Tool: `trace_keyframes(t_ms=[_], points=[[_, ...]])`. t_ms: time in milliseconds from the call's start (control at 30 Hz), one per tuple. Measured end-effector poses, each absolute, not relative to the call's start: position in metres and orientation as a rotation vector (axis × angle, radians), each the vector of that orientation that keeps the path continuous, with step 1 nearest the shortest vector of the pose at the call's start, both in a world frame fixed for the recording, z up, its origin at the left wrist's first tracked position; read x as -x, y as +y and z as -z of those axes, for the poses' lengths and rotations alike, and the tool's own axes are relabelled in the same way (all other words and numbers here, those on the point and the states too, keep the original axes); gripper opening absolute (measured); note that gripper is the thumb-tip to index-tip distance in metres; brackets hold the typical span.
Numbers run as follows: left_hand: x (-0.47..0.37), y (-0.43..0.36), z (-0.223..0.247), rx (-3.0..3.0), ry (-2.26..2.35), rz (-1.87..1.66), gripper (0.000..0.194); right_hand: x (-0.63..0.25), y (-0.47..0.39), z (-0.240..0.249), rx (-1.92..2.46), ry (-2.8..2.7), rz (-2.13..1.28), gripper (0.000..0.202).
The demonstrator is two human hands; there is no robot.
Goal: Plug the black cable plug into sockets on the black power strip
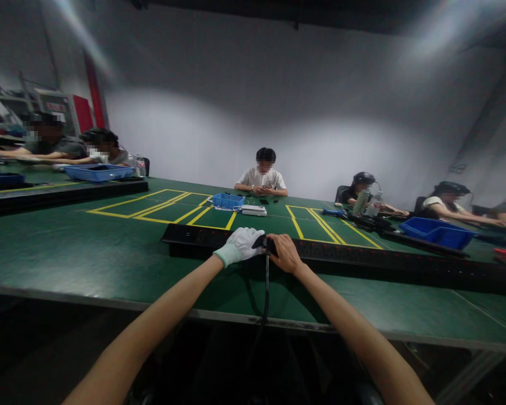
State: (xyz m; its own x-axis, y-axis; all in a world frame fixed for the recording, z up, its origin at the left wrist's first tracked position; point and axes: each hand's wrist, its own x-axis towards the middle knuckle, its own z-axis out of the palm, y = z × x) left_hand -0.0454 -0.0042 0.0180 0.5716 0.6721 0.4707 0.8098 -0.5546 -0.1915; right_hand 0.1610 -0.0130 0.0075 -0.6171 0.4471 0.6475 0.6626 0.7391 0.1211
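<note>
A long black power strip point(341, 254) lies across the green table in front of me. My left hand point(243, 244), in a white glove with a pale green cuff, rests over it, its fingers closed against a black plug point(266, 244). From the other side my bare right hand point(283, 252) grips the same plug, fingers bent around it. A black cable point(267, 289) hangs from the plug over the table's near edge. The fingers hide much of the plug, so whether it sits in a socket cannot be made out.
Yellow tape lines point(185, 205) mark the green table point(109, 253). Beyond the strip stand a blue basket point(227, 201) and a white box point(253, 210). A blue tray point(437, 232) is at right, another blue tray point(98, 172) at left. A person point(263, 177) sits opposite; several others work at both sides.
</note>
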Motion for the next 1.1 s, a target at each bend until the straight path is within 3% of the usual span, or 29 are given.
trace_keyframes(t_ms=[633, 867, 1100], points=[[0.045, -0.006, -0.021, 2.450, -1.224, 0.441, 0.076, -0.159, -0.010, -0.005, 0.867, -2.330, 0.516, 0.033], [0.044, -0.010, -0.025, 2.441, -1.248, 0.375, 0.091, -0.160, -0.009, -0.002, 0.870, -2.329, 0.507, 0.034], [0.049, -0.009, -0.030, 2.393, -1.372, 0.354, 0.080, -0.161, -0.009, -0.002, 0.862, -2.325, 0.502, 0.034]])
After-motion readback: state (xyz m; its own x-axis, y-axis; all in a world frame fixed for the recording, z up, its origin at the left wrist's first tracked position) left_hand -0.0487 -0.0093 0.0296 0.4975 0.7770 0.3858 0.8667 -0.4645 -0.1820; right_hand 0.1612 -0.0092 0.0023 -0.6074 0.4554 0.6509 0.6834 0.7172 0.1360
